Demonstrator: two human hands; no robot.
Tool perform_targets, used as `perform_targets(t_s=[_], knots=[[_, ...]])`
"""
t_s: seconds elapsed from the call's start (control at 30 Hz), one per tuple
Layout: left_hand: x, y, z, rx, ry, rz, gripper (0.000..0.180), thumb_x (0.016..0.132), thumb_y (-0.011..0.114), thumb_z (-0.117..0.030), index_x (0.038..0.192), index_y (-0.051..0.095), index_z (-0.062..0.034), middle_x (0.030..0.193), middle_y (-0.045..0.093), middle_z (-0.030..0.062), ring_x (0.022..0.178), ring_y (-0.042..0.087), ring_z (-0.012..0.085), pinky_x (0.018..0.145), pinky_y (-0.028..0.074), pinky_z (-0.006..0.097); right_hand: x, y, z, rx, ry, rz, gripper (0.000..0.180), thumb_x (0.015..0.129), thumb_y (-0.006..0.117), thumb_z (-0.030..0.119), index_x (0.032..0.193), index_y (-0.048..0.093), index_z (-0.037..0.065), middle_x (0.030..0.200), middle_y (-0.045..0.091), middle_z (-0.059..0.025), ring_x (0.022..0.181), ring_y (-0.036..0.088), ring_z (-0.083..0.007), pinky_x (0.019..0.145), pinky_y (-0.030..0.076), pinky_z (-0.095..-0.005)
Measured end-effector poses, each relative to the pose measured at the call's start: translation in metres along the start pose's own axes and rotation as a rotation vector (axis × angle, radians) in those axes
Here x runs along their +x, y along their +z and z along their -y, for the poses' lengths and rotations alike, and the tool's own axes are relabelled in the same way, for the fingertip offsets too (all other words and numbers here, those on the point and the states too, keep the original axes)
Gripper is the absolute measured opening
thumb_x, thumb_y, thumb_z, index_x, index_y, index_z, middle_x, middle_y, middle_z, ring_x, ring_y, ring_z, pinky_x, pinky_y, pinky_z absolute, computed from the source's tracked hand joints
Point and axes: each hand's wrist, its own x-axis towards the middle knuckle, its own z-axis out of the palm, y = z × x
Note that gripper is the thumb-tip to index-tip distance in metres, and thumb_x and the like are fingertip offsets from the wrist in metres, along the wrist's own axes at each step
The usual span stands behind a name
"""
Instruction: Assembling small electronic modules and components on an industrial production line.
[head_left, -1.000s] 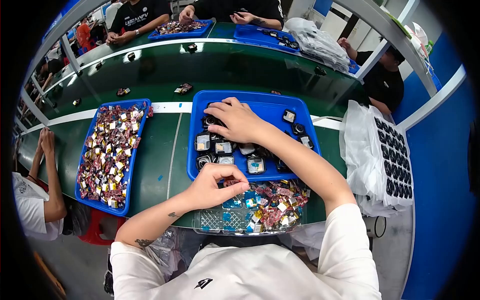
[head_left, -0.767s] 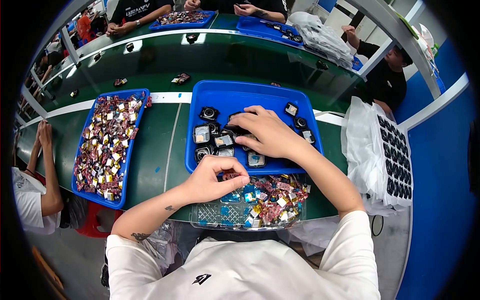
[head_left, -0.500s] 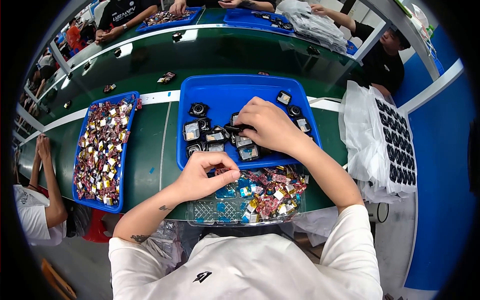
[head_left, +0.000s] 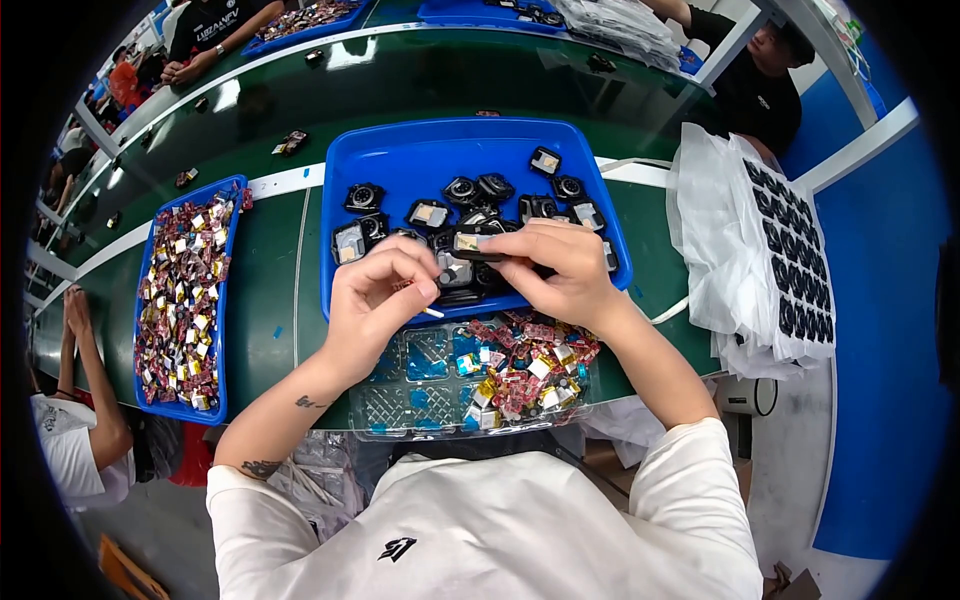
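My right hand [head_left: 565, 270] grips a small black part with a pale face [head_left: 470, 242] over the near edge of a blue tray [head_left: 400, 165] that holds several black round and square parts. My left hand [head_left: 375, 300] is pinched on a tiny pale piece [head_left: 432, 312] right beside that part. Just below my hands lies a clear plastic tray [head_left: 410, 405] heaped on its right side with small red, yellow and blue wrapped pieces [head_left: 520, 365].
A second blue tray [head_left: 148, 300] full of the same wrapped pieces lies to the left on the green table. White bags with black parts [head_left: 770, 250] are stacked at the right. Other people work at the left edge and across the table.
My right hand picked a black part out of the blue tray and drew it back toward me. My left hand rose from the clear tray with a small piece to meet it.
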Motion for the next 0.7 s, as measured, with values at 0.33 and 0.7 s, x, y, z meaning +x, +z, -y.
perform_targets(t_s=[0.33,0.7], knots=[[0.002,0.010,0.013,0.176,0.167,-0.014,0.004,0.078,0.066,0.000,0.078,0.062,-0.0001,0.108,0.052,0.0109,0.084,0.050,0.0126,0.077,0.041,0.026,-0.021,0.016,0.012,0.595,0.499,-0.108,0.017,0.080,0.067,-0.001,0.095,0.060,0.000,0.096,0.060,-0.0065,0.085,0.060,-0.0100,0.063,0.053,-0.0193],[0.002,0.012,0.011,0.340,0.211,0.002,0.008,0.074,0.071,-0.007,0.077,0.065,-0.0027,0.109,0.055,0.0122,0.099,0.051,0.0208,0.088,0.040,0.033,-0.016,0.011,0.024,0.464,0.600,0.141,0.032,0.083,0.061,0.000,0.114,0.051,0.001,0.094,0.063,-0.0069,0.073,0.057,-0.0019,0.057,0.043,-0.0175]])
